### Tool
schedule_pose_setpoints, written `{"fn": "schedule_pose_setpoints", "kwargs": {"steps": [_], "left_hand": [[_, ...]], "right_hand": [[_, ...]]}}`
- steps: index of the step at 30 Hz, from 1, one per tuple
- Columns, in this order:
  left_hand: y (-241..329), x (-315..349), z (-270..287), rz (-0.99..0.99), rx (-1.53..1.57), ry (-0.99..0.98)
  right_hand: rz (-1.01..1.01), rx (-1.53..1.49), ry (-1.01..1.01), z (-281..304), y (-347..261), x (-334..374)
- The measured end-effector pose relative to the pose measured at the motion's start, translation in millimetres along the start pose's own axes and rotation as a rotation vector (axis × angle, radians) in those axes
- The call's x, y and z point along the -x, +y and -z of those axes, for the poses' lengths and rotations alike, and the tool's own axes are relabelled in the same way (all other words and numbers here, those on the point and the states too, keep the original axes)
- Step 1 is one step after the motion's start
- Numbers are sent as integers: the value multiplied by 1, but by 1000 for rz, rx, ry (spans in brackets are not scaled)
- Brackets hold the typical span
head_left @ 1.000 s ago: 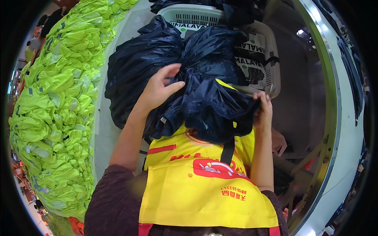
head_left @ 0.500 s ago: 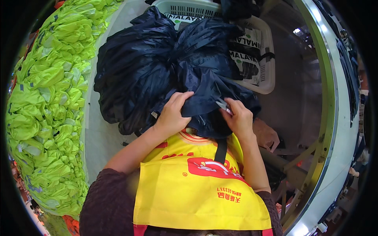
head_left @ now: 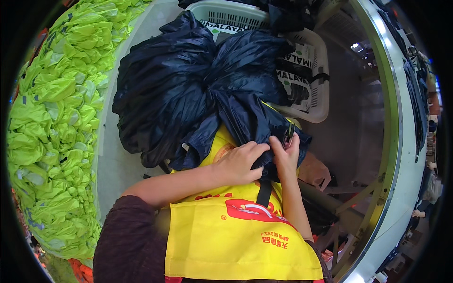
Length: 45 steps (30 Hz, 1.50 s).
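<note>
A dark navy garment of thin shiny fabric [head_left: 250,115] lies bunched over my lap. My left hand [head_left: 239,164] pinches its lower edge, thumb and fingers closed on the cloth, beside what looks like a strip of zipper teeth. Close on its right, my right hand [head_left: 286,153] is closed around small thread snips [head_left: 289,132], whose narrow blades point away from me. The thumb of that hand also presses against the fabric. Folds partly hide the snips. A small pale label [head_left: 185,146] shows on the cloth to the left of my hands.
A gathered heap of navy fabric [head_left: 163,80] fills the table ahead. Behind it stand a pale green basket [head_left: 231,10] and a white basket [head_left: 322,101] with printed bags. Lime-green garments [head_left: 61,122] pile up at left. A metal-edged table [head_left: 409,118] curves along the right.
My left hand has moved right and toward me, along the garment's edge. My right hand has come slightly nearer, its snips now pointing away. The cloth has shifted, uncovering more of my yellow apron.
</note>
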<state>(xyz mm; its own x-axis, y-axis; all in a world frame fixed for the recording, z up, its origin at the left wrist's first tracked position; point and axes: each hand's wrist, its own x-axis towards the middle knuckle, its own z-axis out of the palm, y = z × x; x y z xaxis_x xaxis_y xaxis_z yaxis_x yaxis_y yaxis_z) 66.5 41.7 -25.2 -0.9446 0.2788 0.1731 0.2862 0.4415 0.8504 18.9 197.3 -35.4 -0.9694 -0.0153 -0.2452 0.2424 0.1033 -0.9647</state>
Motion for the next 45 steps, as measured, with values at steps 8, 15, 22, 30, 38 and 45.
{"fn": "schedule_pose_setpoints", "kwargs": {"steps": [8, 15, 22, 30, 38, 45], "left_hand": [[-87, -72, 97, 867, -362, -43], [-153, -49, 46, 892, 809, 349], [-154, -36, 39, 806, 1520, 445], [-137, -52, 39, 993, 1319, 439], [-138, -23, 33, 820, 1487, 477], [-144, -26, 30, 754, 1456, 363]], "right_hand": [[347, 97, 66, -13, 13, 6], [352, 23, 174, -12, 14, 10], [290, 4, 33, 11, 38, 24], [261, 396, -28, 10, 15, 34], [-99, -144, 189, 15, 41, 7], [-192, 17, 113, 22, 38, 14]]}}
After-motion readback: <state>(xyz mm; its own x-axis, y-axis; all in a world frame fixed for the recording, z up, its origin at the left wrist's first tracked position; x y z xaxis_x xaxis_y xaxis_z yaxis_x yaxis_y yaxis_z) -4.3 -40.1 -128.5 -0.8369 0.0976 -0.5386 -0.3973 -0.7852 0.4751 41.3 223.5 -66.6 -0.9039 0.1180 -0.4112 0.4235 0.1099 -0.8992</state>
